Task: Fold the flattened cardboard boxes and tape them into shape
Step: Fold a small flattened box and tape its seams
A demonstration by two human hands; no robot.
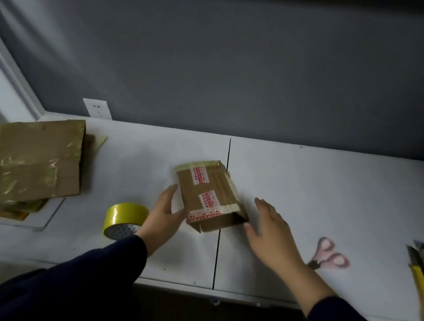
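Around: yellow tape roll [125, 220] left of fingers; pink-handled scissors [331, 253] right.
Box: taped brown cardboard box [208, 195], long axis away-leftward.
Fingers: left hand [167, 211], right hand [272, 229] released.

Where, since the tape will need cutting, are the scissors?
Head view: the pink-handled scissors lie on the white table at the right, between the right hand and the yellow utility knives.

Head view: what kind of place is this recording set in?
Likely a small packing workstation: a white table against a grey wall, with a stack of flattened cardboard, a yellow tape roll and pink-handled scissors.
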